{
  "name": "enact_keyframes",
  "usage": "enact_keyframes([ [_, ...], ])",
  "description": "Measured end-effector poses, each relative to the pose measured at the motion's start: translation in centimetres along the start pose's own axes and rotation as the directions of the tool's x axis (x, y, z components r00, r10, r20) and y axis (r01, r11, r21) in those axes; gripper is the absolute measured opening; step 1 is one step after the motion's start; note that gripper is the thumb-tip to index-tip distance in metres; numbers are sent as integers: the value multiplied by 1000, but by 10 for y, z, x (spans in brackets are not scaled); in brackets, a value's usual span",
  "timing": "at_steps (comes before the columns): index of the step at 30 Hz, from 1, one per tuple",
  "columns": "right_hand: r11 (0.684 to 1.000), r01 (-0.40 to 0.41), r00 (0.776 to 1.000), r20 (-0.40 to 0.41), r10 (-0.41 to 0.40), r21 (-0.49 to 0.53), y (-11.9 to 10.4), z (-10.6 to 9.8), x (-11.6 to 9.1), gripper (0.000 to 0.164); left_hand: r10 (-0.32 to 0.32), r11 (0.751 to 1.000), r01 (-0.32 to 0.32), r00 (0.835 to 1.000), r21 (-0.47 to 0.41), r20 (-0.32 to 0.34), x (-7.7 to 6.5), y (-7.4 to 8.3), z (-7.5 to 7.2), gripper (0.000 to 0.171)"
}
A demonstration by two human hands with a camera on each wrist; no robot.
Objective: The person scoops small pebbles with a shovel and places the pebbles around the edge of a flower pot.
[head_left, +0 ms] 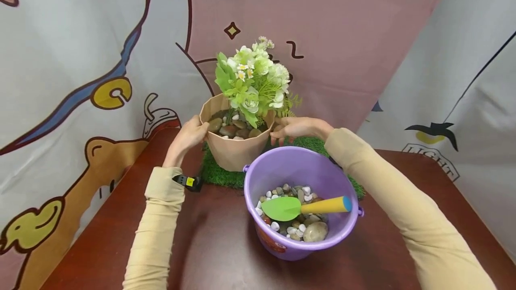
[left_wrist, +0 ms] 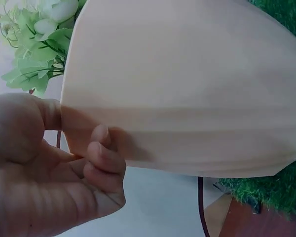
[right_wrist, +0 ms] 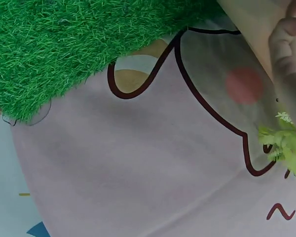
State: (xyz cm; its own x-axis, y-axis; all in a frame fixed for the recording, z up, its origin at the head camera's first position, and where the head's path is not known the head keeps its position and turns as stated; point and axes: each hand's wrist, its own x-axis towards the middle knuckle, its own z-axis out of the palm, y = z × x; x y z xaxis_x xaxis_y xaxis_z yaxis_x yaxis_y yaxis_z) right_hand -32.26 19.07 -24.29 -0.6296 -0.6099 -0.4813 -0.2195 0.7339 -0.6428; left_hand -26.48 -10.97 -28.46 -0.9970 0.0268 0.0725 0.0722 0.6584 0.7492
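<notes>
Head view: two hands grip a beige pot (head_left: 235, 149) of pebbles and flowers (head_left: 254, 79) standing on a grass mat (head_left: 213, 173) at 12 o'clock on the table (head_left: 201, 245). Left hand (head_left: 189, 135) curls over the rim at 9 o'clock, right hand (head_left: 298, 128) at 3. A purple bucket (head_left: 300, 173) at 6 o'clock holds stones and a trowel (head_left: 304, 206).

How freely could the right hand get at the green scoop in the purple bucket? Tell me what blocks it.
Probably yes. The green scoop lies on the stones in the open purple bucket, nothing covering it. The right hand is just behind the bucket, but it holds the beige pot rim and must let go first.
</notes>
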Motion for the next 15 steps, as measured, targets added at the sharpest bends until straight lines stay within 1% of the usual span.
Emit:
enact_keyframes([
  [1,1000,2,1000,2,-2,-27,0,0,-1,76,-19,1000,19,1000,7,4,0,0,0,32],
  [2,998,5,1000,0,-5,-57,-1,-1,-3,77,-39,999,39,999,13,4,0,0,0,34],
  [6,986,9,999,-29,-14,-166,-6,-3,-13,71,-107,993,107,994,57,-17,0,1,-2,38],
  [10,973,40,993,-102,-64,-227,-11,-5,-27,63,-125,984,135,988,118,-86,-8,0,-3,39],
  [12,964,60,979,-172,-107,-260,-9,-4,-35,58,-131,978,151,981,142,-142,-13,-1,-1,40],
  [13,958,69,968,-214,-131,-277,-7,-4,-39,55,-136,975,165,973,148,-185,-15,-2,0,41],
  [15,944,85,934,-304,-187,-320,0,-2,-49,50,-149,971,193,951,144,-270,-20,-5,6,43],
])
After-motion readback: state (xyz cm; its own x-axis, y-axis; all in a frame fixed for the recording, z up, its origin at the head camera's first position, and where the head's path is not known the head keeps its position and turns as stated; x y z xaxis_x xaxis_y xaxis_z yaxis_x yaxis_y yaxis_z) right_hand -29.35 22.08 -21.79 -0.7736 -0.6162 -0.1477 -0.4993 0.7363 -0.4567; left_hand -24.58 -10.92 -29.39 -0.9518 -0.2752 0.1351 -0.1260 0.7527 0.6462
